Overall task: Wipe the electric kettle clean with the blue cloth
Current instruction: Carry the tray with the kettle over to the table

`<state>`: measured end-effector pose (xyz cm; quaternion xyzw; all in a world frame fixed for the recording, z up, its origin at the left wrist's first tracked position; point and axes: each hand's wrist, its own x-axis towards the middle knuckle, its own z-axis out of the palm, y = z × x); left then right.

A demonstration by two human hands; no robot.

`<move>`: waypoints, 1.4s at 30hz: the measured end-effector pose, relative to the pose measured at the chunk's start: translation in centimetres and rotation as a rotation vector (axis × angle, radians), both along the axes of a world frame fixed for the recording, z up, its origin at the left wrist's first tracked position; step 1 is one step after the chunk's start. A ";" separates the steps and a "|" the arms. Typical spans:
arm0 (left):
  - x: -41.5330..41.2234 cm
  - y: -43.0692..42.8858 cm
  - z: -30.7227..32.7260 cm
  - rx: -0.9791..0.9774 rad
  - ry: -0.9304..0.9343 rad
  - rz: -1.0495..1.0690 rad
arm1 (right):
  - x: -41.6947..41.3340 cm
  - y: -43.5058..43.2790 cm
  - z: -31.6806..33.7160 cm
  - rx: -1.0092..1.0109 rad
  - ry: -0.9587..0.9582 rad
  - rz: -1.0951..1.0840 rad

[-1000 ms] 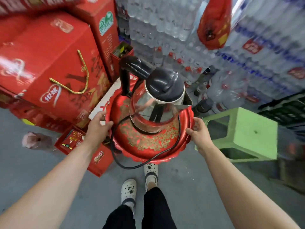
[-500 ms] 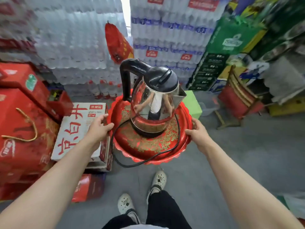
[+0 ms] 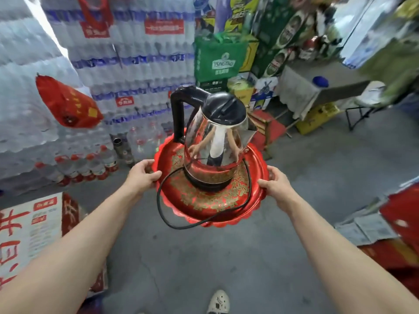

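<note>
Electric kettle [image 3: 217,141]: stood upright, centred on red tray [image 3: 256,200]; left hand [image 3: 144,174] gripped rim at nine o'clock, right hand [image 3: 275,185] at three; equidistant.

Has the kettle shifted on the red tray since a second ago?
No. The kettle sits on the same spot of the red tray, handle toward the left hand; only the background swung.
</note>
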<state>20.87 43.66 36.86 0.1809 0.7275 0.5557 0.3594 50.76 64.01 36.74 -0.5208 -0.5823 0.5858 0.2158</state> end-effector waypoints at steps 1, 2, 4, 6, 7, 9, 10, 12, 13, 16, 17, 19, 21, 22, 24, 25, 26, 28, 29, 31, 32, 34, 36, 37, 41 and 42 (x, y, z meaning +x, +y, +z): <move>0.9 2.1 0.0 0.000 -0.002 -0.014 | 1.3 1.7 0.5 0.010 -0.001 -0.011; 1.9 4.3 0.1 0.000 -0.002 -0.031 | 2.6 3.4 0.9 0.019 -0.004 -0.022; 3.7 8.7 0.3 0.004 -0.009 -0.068 | 5.1 7.0 1.4 0.036 -0.013 -0.056; 5.4 12.9 0.5 0.010 -0.011 -0.103 | 7.3 10.3 1.8 0.048 -0.037 -0.096; 6.3 15.0 0.7 0.013 -0.012 -0.115 | 8.3 12.0 1.9 0.051 -0.053 -0.116; 7.8 19.2 1.0 0.020 -0.010 -0.132 | 9.9 15.2 2.0 0.058 -0.073 -0.156; 8.5 21.4 1.1 0.021 -0.007 -0.140 | 10.6 16.9 1.9 0.060 -0.084 -0.175; 9.4 25.9 1.0 0.018 0.007 -0.168 | 11.8 20.4 1.7 0.064 -0.100 -0.217; 9.7 28.3 0.9 0.016 0.018 -0.185 | 12.3 22.2 1.5 0.070 -0.108 -0.241; 10.1 35.9 0.0 0.031 0.049 -0.229 | 13.5 27.8 1.3 0.096 -0.134 -0.313; 10.1 38.6 -0.2 0.033 0.052 -0.249 | 13.8 29.7 1.4 0.107 -0.146 -0.334; 10.1 44.0 -0.6 0.022 0.052 -0.294 | 14.4 33.5 1.7 0.123 -0.185 -0.385; 10.6 49.1 -0.6 0.022 0.049 -0.348 | 15.1 37.0 2.0 0.144 -0.207 -0.448; 10.9 51.8 -0.3 0.021 0.053 -0.372 | 15.5 38.8 2.2 0.156 -0.212 -0.478; 11.7 57.0 0.1 0.009 0.062 -0.398 | 16.4 42.4 2.3 0.179 -0.245 -0.525; 12.3 59.4 0.4 0.002 0.071 -0.411 | 17.0 44.1 2.3 0.182 -0.265 -0.546; 12.8 61.8 0.4 -0.005 0.084 -0.430 | 17.7 45.8 2.3 0.188 -0.285 -0.566; 14.1 66.9 0.3 -0.023 0.113 -0.466 | 19.3 49.6 2.3 0.203 -0.310 -0.597; 14.8 69.4 0.3 -0.025 0.120 -0.478 | 20.1 51.7 2.3 0.206 -0.311 -0.611; 16.8 74.8 0.3 -0.014 0.138 -0.484 | 21.9 56.1 1.9 0.205 -0.311 -0.638; 17.8 77.4 0.2 -0.014 0.147 -0.490 | 23.0 58.4 1.5 0.201 -0.311 -0.653; 19.7 82.5 -0.1 -0.009 0.152 -0.504 | 25.3 63.2 0.5 0.195 -0.317 -0.677; 21.8 87.8 -0.4 -0.014 0.153 -0.523 | 27.7 68.2 0.0 0.187 -0.329 -0.693; 22.8 90.2 -0.6 -0.020 0.149 -0.531 | 28.9 70.6 -0.1 0.178 -0.325 -0.699; 27.0 99.1 -1.1 -0.040 0.125 -0.536 | 32.7 79.7 -0.3 0.158 -0.335 -0.688; 27.8 101.3 -1.1 -0.050 0.112 -0.538 | 33.5 81.9 -0.4 0.152 -0.332 -0.688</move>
